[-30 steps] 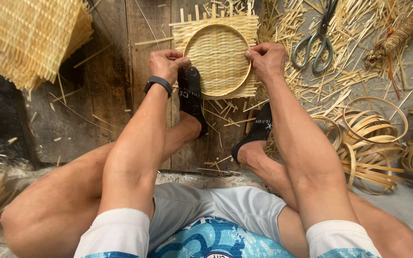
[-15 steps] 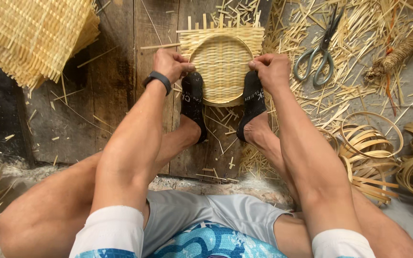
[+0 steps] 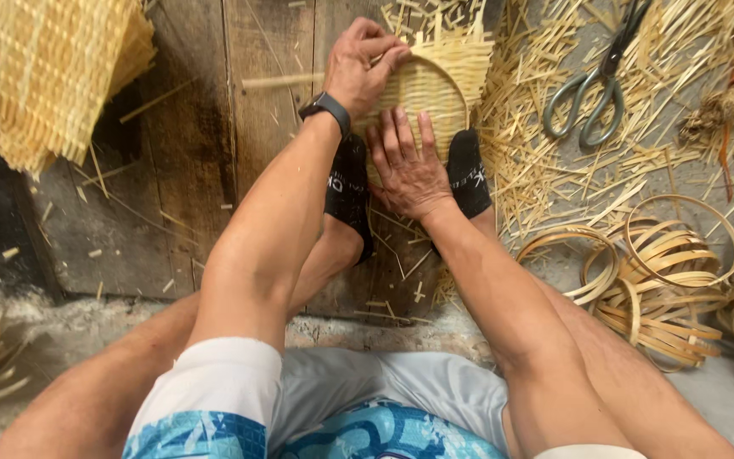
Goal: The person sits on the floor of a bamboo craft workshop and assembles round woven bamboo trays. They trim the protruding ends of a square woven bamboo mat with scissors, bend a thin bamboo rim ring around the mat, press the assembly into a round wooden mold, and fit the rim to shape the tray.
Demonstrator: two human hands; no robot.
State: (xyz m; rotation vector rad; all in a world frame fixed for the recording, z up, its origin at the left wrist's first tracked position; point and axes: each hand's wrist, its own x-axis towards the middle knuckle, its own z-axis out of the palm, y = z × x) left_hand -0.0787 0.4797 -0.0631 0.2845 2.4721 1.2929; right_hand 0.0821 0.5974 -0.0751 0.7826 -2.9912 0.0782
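Observation:
A small woven bamboo basket (image 3: pixel 443 81) with a round hoop rim lies on the wooden boards, pinned between my two feet in black socks (image 3: pixel 350 191). My left hand (image 3: pixel 365 61), with a black watch on the wrist, grips the basket's upper left rim. My right hand (image 3: pixel 408 163) lies flat with fingers spread on the near part of the weave, pressing it down. Loose strip ends stick up from the basket's far edge.
A stack of woven bamboo mats (image 3: pixel 40 72) sits at the upper left. Scissors (image 3: pixel 596 81) lie among scattered bamboo slivers at the upper right. Several coiled bamboo hoops (image 3: pixel 669 280) are piled at the right. Dark wooden planks (image 3: pixel 180 170) lie under the work.
My feet have closed in on the basket. My right hand has left the right rim and now presses flat on the near weave; my left hand has slid to the upper left rim.

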